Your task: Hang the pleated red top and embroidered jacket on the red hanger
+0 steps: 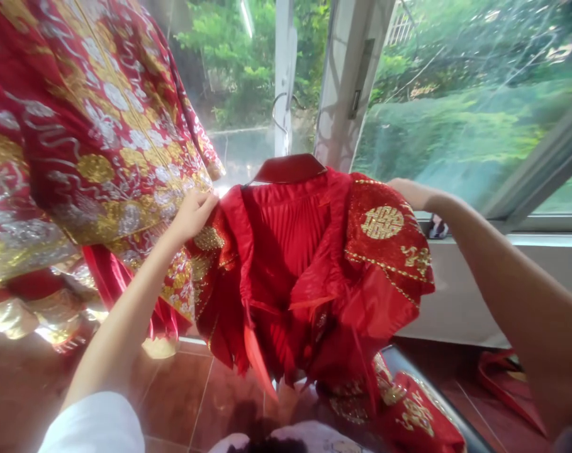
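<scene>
A short red jacket (286, 239) with pleated lining and gold-embroidered shoulders spreads open in front of me. It sits on a hanger with a broad dark red top (290, 168) and a thin metal hook (280, 116). My left hand (197, 212) is closed on the left shoulder of the jacket, thumb uppermost. At the opposite shoulder, my right hand (411, 194) grips the jacket from its outer side, with the fingers partly hidden behind the cloth. Red ribbon-like strips (257, 358) dangle from the front. Whether the hook bears on anything is unclear.
Large red garments (111, 126) with gold and silver embroidery hang at the left. Behind stand sliding windows with a pale frame (342, 82). More red embroidered cloth (418, 409) lies low at the right by a dark edge. Reddish tiles (172, 390) cover the floor.
</scene>
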`<state>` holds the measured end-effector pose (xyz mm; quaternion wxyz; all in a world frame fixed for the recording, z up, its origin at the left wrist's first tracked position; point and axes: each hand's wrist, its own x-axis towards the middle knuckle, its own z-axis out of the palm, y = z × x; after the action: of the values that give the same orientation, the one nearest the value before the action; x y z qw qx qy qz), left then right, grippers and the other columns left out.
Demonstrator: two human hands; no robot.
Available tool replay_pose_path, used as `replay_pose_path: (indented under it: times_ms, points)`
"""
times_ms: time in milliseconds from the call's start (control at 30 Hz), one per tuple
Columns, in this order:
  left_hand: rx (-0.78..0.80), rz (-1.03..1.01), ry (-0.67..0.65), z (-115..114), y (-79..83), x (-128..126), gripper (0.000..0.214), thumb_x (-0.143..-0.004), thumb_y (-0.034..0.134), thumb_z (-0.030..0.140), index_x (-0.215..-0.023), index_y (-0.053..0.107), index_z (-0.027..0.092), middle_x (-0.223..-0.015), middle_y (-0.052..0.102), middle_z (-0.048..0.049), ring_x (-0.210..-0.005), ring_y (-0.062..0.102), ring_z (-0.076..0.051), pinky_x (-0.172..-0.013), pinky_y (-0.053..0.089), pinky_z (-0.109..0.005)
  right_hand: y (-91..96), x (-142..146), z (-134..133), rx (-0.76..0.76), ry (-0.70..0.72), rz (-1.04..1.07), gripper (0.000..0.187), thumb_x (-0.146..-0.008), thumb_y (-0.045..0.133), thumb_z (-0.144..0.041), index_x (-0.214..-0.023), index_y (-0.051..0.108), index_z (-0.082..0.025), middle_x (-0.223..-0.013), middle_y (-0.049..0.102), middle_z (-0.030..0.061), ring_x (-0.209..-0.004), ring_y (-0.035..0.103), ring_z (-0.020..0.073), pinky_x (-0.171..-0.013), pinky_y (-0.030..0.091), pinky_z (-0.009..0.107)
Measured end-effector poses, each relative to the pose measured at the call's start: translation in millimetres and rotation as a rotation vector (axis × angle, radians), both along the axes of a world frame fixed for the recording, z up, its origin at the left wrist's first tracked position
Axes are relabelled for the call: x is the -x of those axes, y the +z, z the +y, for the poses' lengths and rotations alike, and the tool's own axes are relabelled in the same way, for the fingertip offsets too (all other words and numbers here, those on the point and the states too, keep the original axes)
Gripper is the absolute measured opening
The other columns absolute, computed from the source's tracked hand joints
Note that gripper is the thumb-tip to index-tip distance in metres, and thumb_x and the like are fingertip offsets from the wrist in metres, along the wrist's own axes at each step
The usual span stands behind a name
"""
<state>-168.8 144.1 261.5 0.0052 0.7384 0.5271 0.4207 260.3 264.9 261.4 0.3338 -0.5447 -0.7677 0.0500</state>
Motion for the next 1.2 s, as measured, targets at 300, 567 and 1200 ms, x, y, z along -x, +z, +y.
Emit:
replay_pose_path:
  times_ms: [300, 567, 1200]
  points:
    - [0.292, -0.277, -0.32, 10.9, 4.8, 9.5, 0.043, -0.075, 0.064, 0.06, -0.082, 0.068, 0.017, -0.083, 0.068, -0.004, -0.08, 0.061, -0.017, -0.074, 0.047, -0.026, 65.5, 102.8, -49.8, -0.022, 0.481, 0.046, 0.029, -0.082, 0.064, -0.037, -0.095, 0.073, -0.013, -0.089, 0.069, 0.0105, -0.084, 0.061, 0.0204, -0.084, 0.046, 0.039]
    - [-0.176, -0.117, -0.184, 10.1, 16.0, -3.7, 0.04, -0.079, 0.063, 0.041, -0.05, 0.052, 0.016, -0.064, 0.05, -0.0002, -0.062, 0.045, -0.011, -0.063, 0.038, -0.028, 71.5, 142.5, -49.0, -0.008, 0.44, -0.04, 0.034, -0.082, 0.063, -0.039, -0.061, 0.053, -0.015, -0.057, 0.039, -0.0015, -0.059, 0.037, 0.0104, -0.061, 0.033, 0.029]
    - [-0.139, 0.169, 0.055, -4.5, 36.0, -8.7, 0.032, -0.083, 0.055, 0.046, -0.075, 0.063, 0.017, -0.069, 0.057, -0.0014, -0.066, 0.048, -0.014, -0.067, 0.037, -0.026, 44.4, 122.1, -44.7, -0.12, 0.478, -0.021, 0.042, -0.084, 0.055, -0.048, -0.111, 0.067, -0.018, -0.103, 0.068, 0.0103, -0.092, 0.06, 0.0235, -0.087, 0.046, 0.04]
